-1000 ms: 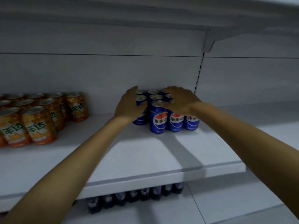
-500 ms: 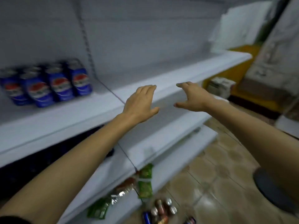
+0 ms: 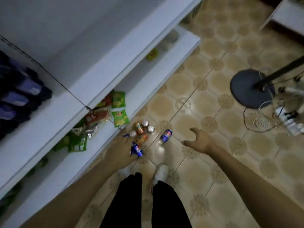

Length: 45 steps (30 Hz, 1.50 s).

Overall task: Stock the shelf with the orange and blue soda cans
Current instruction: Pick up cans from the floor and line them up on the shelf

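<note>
A loose cluster of soda cans sits on the tiled floor (image 3: pixel 213 112) just beside the bottom shelf (image 3: pixel 105 145): one orange can (image 3: pixel 139 127) and another (image 3: pixel 142 139) lie tipped, two cans (image 3: pixel 145 123) (image 3: pixel 150 128) stand showing only silver tops, and a blue can (image 3: pixel 166 136) lies apart to the right. Another blue can (image 3: pixel 137 150) lies partly hidden behind the left hand (image 3: pixel 120 153), which hangs over the pile, back up, fingers blurred but holding nothing. The right hand (image 3: pixel 199 140) is held out, fingers spread and loosely bent, empty.
</note>
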{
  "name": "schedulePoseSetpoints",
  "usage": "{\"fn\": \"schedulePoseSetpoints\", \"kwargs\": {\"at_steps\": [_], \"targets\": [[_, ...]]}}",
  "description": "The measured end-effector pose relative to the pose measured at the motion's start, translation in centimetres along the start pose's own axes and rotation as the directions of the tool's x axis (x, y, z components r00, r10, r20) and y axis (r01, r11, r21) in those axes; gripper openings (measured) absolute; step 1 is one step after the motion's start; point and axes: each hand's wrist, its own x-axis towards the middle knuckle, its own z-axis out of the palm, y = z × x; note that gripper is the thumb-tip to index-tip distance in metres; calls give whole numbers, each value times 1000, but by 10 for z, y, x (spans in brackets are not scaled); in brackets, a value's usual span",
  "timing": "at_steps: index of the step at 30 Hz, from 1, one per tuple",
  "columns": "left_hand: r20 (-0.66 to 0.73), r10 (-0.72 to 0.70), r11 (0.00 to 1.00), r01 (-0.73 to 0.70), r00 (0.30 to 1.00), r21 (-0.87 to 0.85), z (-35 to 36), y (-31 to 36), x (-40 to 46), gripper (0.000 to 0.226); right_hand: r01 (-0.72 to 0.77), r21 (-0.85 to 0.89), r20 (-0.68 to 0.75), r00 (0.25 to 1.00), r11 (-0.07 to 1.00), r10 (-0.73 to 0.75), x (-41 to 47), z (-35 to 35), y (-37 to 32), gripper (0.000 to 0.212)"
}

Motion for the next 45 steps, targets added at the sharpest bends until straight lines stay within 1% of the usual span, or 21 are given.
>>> {"fn": "schedulePoseSetpoints", "kwargs": {"at_steps": [2,4,6,8,10,12,13,15,17,18,19,21,25,26,27,29,32,35,38,41,45], "targets": [[99,-65,994,73,993,-77,44,-24,9,78,-64,75,97,994,995,57,21,42,18,82],[174,-148,965,180,974,-189,82,-36,14,82,-126,123,163,981,984,105,38,85,32,80],[247,-253,903,320,935,-287,122,-45,24,88,-186,146,236,960,972,149,55,129,43,78],[285,-291,848,384,913,-365,157,-52,36,93,-227,158,304,937,961,171,72,171,48,75],[342,-287,826,412,895,-385,181,-57,52,79,-269,192,340,920,944,193,94,215,52,74],[366,-272,825,411,890,-387,202,-66,74,64,-366,270,367,894,891,256,121,258,49,72],[358,-263,835,397,896,-381,214,-74,87,62,-444,353,379,873,824,308,137,280,46,67],[313,-245,879,347,917,-328,239,-94,122,58,-586,543,425,809,601,405,173,323,41,49],[275,-226,931,290,934,-220,259,-116,166,52,-670,637,502,735,381,455,214,366,35,31],[268,-221,947,272,938,-172,271,-130,190,49,-687,662,532,712,299,458,236,388,33,30],[268,-212,958,254,940,-132,283,-144,215,47,-695,685,561,694,219,451,258,412,30,31],[276,-184,972,216,944,-92,306,-169,262,42,-692,719,616,678,66,400,301,453,24,24],[312,-173,978,201,934,-58,348,-203,330,43,-627,749,662,695,-215,280,367,511,13,16],[318,-167,981,190,933,-42,357,-207,341,42,-608,748,663,701,-265,265,379,520,10,17],[320,-167,982,186,933,-30,364,-211,349,40,-591,750,659,705,-297,263,389,528,9,25],[307,-180,981,193,935,-14,373,-215,358,38,-573,750,658,700,-330,279,401,534,5,36],[263,-200,979,204,944,10,379,-218,359,38,-568,744,665,684,-353,301,404,535,2,34],[276,-217,975,221,936,15,375,-214,357,51,-550,758,650,684,-351,331,399,529,2,31],[288,-232,969,248,929,-18,360,-204,346,68,-558,761,649,666,-332,367,384,512,2,27],[280,-228,963,258,932,-74,333,-183,321,63,-544,760,649,659,-355,379,353,485,-1,30],[201,-208,955,244,957,-170,276,-137,269,57,-440,808,586,663,-392,465,288,425,-13,25]]}}
